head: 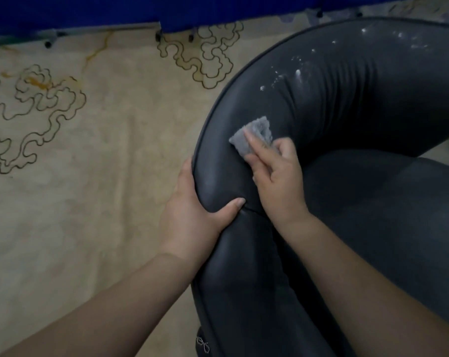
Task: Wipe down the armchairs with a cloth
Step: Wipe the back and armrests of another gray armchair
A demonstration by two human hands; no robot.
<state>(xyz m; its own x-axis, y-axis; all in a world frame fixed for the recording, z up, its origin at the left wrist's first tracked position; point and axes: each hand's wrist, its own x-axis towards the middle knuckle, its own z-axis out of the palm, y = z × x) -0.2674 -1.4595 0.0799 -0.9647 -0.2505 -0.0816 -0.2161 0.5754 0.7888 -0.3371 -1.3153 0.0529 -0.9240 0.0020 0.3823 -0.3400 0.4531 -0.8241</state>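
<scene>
View from above of a dark grey, leather-like armchair (347, 104), which serves here as the landmark. Its padded, curved back and arm sweep from the upper right down to the lower centre, edged by a piped seam; the seat cushion (388, 202) lies inside the curve, to the right. White flecks and smears (298, 73) are scattered over the upper part of the padded back, which shows fine vertical creases there.

A small grey cloth (254, 136) lies flat against the inner face of the armchair's curved arm, below the white flecks. The right hand (277, 176) presses it to the upholstery, fingers lying over the cloth and curled at its lower edge, so that the hand grasps the cloth. The left hand (192, 210) clasps the outer rim of the armchair just beside the right hand, its thumb laid over the top of the padding and its fingers wrapped behind the piping, out of sight.

Outside the armchair, to its left, the floor is covered by a beige carpet (89, 176) with dark-outlined, cloud-like scroll motifs touched with ochre. Beyond the armchair, along the top edge, runs a deep blue fabric (89, 14) hanging to the carpet.
</scene>
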